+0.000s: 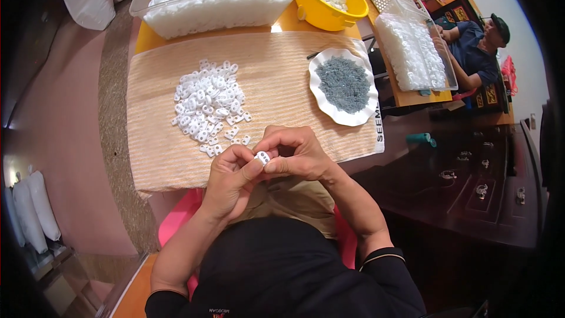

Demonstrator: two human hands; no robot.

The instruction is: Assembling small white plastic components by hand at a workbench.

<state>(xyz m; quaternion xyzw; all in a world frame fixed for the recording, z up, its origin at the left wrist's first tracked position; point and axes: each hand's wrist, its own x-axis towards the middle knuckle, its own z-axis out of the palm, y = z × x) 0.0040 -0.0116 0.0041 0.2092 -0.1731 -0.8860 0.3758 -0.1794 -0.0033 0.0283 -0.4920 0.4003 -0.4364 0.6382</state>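
Note:
Just past the towel's near edge, a small white plastic piece with two dark holes [262, 157] is pinched between both hands. My left hand [231, 181] is closed, its thumb and forefinger gripping the piece from the left. From the right, my right hand [298, 152] is closed too, thumb and finger pressed to the piece's edge; whether it also has a smaller part is hidden. A loose heap of similar white pieces [207, 100] lies on the striped towel [271, 91] beyond my left hand. Farther right, a scalloped white plate [316, 94] holds many small grey-clear parts [344, 84].
At the back stand a clear bin [218, 15] full of white pieces and a yellow basin [329, 19]. Rightward, another person [471, 50] sits by a side table with a second filled bin [412, 53]. A dark panelled surface [459, 194] lies close on the right.

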